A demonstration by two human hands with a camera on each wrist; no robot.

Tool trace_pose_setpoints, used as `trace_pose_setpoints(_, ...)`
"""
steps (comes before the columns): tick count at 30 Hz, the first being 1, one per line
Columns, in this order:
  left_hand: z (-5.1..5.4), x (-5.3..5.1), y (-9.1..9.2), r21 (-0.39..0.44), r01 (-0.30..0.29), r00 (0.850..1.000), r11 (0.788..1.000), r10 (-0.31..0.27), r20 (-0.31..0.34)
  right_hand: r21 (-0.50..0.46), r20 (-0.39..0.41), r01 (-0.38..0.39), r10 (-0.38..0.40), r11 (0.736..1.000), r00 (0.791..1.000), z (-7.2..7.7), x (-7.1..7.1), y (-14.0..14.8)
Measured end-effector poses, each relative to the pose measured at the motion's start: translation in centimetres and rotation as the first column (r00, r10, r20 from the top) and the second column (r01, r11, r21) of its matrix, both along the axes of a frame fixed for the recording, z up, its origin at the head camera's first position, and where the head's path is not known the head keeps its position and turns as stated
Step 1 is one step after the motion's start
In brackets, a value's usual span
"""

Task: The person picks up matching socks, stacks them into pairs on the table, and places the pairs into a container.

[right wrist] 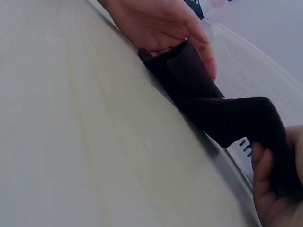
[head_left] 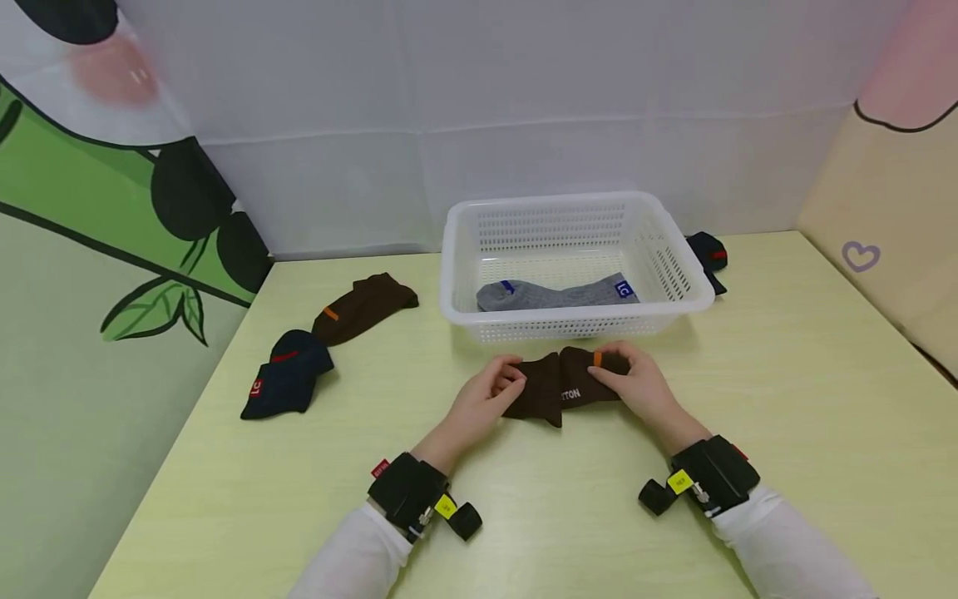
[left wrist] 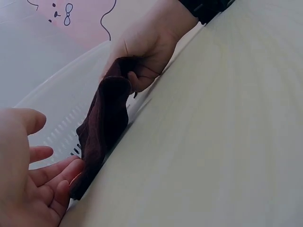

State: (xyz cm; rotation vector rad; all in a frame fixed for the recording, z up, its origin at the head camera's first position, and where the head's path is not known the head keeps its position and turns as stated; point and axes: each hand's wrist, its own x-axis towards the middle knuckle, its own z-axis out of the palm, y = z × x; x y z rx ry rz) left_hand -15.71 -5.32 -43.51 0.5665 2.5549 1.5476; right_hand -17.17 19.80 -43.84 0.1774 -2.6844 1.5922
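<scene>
A dark brown sock lies bent on the table in front of the white basket, with pale lettering and an orange band on its right part. At its left end, my left hand pinches the edge between thumb and fingers. My right hand grips the other end, thumb on the near side and fingers over the far side. Seen from the left wrist, the sock stands slightly raised in folds between both hands. The right wrist view shows the sock kinked in the middle.
The perforated white basket holds a grey sock with blue marks. To the left lie another brown sock and a navy sock with red marks. A navy item with a red mark sits behind the basket's right side.
</scene>
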Motion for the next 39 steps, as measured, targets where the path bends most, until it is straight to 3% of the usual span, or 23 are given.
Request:
trace_pose_setpoints(10, 0.4, 0.5, 0.1, 0.074, 0.041, 0.998, 0.996, -0.045, 0.041, -0.208, -0.094, -0.036, 0.017, 0.978, 0.995, 0.5, 1.1, -2.6)
trace_pose_setpoints(13, 0.5, 0.5, 0.2, 0.113, 0.051, 0.996, 0.992, -0.059, 0.062, -0.241, -0.104, -0.119, 0.096, 0.963, 0.99, 0.5, 1.4, -2.9)
trace_pose_setpoints(15, 0.6, 0.5, 0.2, 0.133, 0.05, 0.995, 0.99, -0.062, 0.085, -0.275, -0.116, -0.217, 0.191, 0.937, 0.975, 0.4, 1.6, -2.9)
trace_pose_setpoints(18, 0.7, 0.6, 0.2, 0.141, 0.033, 0.992, 0.99, -0.049, 0.116, -0.321, -0.185, -0.406, 0.364, 0.856, 0.913, 0.2, 1.8, -2.9)
trace_pose_setpoints(21, 0.7, 0.6, 0.2, 0.135, 0.026, 0.989, 0.99, -0.045, 0.138, -0.323, -0.299, -0.586, 0.507, 0.743, 0.808, 0.0, 1.8, -3.1)
trace_pose_setpoints(23, 0.7, 0.6, 0.1, 0.15, 0.053, 0.987, 0.987, -0.075, 0.141, -0.29, -0.362, -0.677, 0.577, 0.676, 0.732, 0.0, 1.9, -3.4)
trace_pose_setpoints(24, 0.7, 0.6, 0.1, 0.149, 0.063, 0.987, 0.987, -0.084, 0.14, -0.269, -0.373, -0.702, 0.6, 0.66, 0.708, 0.0, 1.9, -3.6)
trace_pose_setpoints(26, 0.7, 0.6, 0.1, 0.143, 0.072, 0.985, 0.987, -0.093, 0.146, -0.218, -0.362, -0.718, 0.629, 0.661, 0.689, 0.0, 2.2, -3.8)
trace_pose_setpoints(28, 0.6, 0.6, 0.1, 0.119, 0.064, 0.987, 0.991, -0.08, 0.141, -0.198, -0.308, -0.723, 0.658, 0.662, 0.687, 0.1, 2.6, -4.0)
trace_pose_setpoints(33, 0.1, 0.4, 0.3, 0.056, 0.019, 0.993, 0.998, -0.025, 0.117, -0.22, -0.152, -0.705, 0.69, 0.674, 0.708, 0.5, 3.2, -4.3)
trace_pose_setpoints(35, -0.1, 0.3, 0.3, 0.041, 0.01, 0.996, 0.999, -0.014, 0.088, -0.221, -0.119, -0.653, 0.644, 0.725, 0.755, 0.4, 3.1, -4.6)
trace_pose_setpoints(39, -0.2, 0.2, 0.4, 0.052, -0.013, 0.999, 0.999, 0.011, 0.034, -0.165, -0.162, -0.428, 0.404, 0.889, 0.9, 0.2, 2.8, -5.1)
